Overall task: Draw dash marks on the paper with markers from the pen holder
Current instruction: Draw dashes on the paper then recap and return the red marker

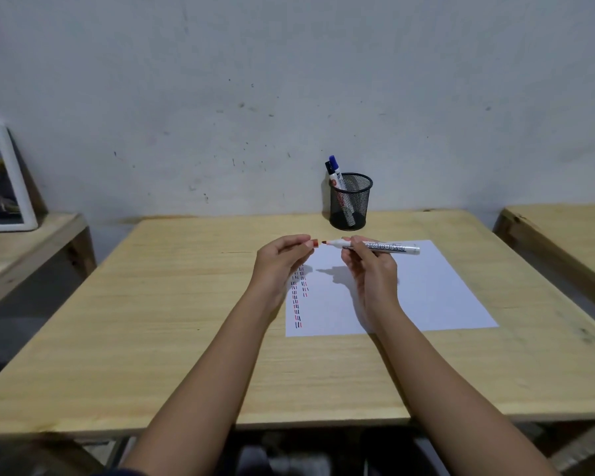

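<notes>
A white sheet of paper (426, 293) lies on the wooden table (186, 321), with columns of red, blue and black dash marks (299, 297) along its left side. My right hand (371, 269) holds a white marker (389, 248) level above the paper, its red tip bare and pointing left. My left hand (279, 262) pinches the red cap (314, 242) just left of that tip, a small gap between them. A black mesh pen holder (350, 201) stands at the table's far edge with a blue-capped marker (335, 170) and a black-capped marker in it.
A grey wall rises right behind the table. A lower wooden table (24, 249) at the left carries a white-framed picture (4, 180). Another wooden table (564, 235) stands to the right across a gap.
</notes>
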